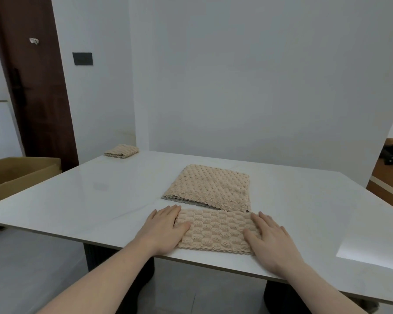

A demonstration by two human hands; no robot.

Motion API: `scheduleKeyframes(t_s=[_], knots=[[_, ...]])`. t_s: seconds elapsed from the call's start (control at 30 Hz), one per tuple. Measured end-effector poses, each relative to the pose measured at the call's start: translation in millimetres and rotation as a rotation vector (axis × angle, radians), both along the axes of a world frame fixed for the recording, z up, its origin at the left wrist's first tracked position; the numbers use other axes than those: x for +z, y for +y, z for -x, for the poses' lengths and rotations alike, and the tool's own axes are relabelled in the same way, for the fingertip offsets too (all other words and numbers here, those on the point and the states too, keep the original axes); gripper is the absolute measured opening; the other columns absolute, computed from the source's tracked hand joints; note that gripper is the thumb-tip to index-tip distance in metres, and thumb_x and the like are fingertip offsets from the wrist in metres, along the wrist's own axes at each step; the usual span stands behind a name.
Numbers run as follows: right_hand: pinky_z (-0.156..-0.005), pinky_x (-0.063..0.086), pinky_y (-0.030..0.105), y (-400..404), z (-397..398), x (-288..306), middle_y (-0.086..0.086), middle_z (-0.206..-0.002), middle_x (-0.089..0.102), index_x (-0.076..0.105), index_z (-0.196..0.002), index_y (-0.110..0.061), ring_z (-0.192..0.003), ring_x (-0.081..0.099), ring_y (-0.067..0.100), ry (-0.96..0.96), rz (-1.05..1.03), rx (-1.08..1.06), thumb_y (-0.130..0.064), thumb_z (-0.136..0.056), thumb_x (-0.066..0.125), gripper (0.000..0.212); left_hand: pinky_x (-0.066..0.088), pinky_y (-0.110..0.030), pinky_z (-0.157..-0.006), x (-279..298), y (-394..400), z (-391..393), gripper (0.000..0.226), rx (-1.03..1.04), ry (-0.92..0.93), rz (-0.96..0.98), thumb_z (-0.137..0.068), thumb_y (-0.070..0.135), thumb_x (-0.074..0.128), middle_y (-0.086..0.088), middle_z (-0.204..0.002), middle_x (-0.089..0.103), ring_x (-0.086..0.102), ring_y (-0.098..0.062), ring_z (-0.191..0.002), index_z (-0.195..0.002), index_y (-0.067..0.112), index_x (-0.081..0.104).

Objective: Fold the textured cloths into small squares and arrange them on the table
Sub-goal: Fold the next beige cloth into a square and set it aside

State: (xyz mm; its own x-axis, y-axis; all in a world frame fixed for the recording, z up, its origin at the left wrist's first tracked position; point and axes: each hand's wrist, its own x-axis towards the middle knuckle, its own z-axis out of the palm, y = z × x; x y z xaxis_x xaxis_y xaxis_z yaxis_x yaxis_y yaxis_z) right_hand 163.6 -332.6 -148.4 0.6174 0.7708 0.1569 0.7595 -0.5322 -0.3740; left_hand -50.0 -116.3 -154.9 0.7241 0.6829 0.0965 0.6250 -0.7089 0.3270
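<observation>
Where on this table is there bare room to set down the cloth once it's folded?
Bare tabletop runs between the small folded cloth at the far left corner and the stacked cloths. The right side past the stack is bare too. It is crowded at the near edge: left hand and right hand press the half-folded cloth just below the stack.

Brown door (32, 87), cardboard box (21, 175) — black wall plate (82, 58)

I see lots of bare table (82, 200) on the left side, wide enough for a hand to pass. A stack of cloths (210, 189) sits just behind the cloth near me (216, 232). A small folded cloth (121, 151) blocks the far left corner.
</observation>
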Motion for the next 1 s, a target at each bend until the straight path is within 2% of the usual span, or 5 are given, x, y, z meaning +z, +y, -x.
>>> scheduleKeyframes(t_s=[0.17,0.47,0.63,0.83,1.0], knots=[[-0.123,0.023,0.040,-5,-4,7,0.002,-0.163,0.038,0.036,-0.157,-0.015,-0.150,0.031,0.023,0.172,-0.213,-0.232,-0.048,-0.102,0.035,0.064,0.006,-0.038,-0.128,1,-1,1,0.077,0.004,-0.013,0.016,-0.098,0.064,0.030,0.007,-0.170,0.017,0.011,-0.010,-0.156,-0.162,0.023,0.020],[-0.116,0.029,0.045,8,-17,29,0.009,-0.155,0.044,0.042,-0.152,-0.025,-0.143,0.035,0.036,0.217,0.064,-0.416,-0.050,-0.090,0.049,0.067,0.012,-0.037,-0.127,6,1,2,0.069,0.050,-0.069,0.081,-0.098,0.056,0.035,0.008,-0.168,0.022,0.019,-0.015,-0.154,-0.159,0.025,0.032],[-0.100,0.046,0.041,18,-55,24,0.003,-0.104,0.074,0.072,-0.093,-0.023,-0.107,0.060,0.032,0.305,0.169,-0.432,-0.059,-0.065,0.054,0.049,0.011,-0.036,-0.127,6,-2,4,0.071,0.040,-0.055,0.038,-0.096,0.055,0.037,0.007,-0.168,0.022,0.019,-0.015,-0.154,-0.160,0.024,0.030],[-0.059,0.047,0.027,14,-37,59,0.011,-0.076,0.071,0.067,-0.081,-0.007,-0.066,0.064,0.026,0.374,-0.031,-0.334,-0.030,-0.095,0.058,0.029,0.012,-0.037,-0.127,7,-2,4,0.072,0.021,-0.062,0.031,-0.093,0.062,0.039,0.008,-0.167,0.025,0.021,-0.013,-0.153,-0.157,0.029,0.035],[-0.063,0.050,0.034,19,-29,86,0.008,-0.086,0.071,0.067,-0.088,-0.011,-0.079,0.066,0.027,0.416,-0.236,-0.313,-0.024,-0.081,0.073,0.015,0.011,-0.036,-0.127,9,-4,6,0.068,0.015,-0.077,0.023,-0.096,0.057,0.038,0.007,-0.167,0.025,0.020,-0.012,-0.154,-0.157,0.027,0.035]])
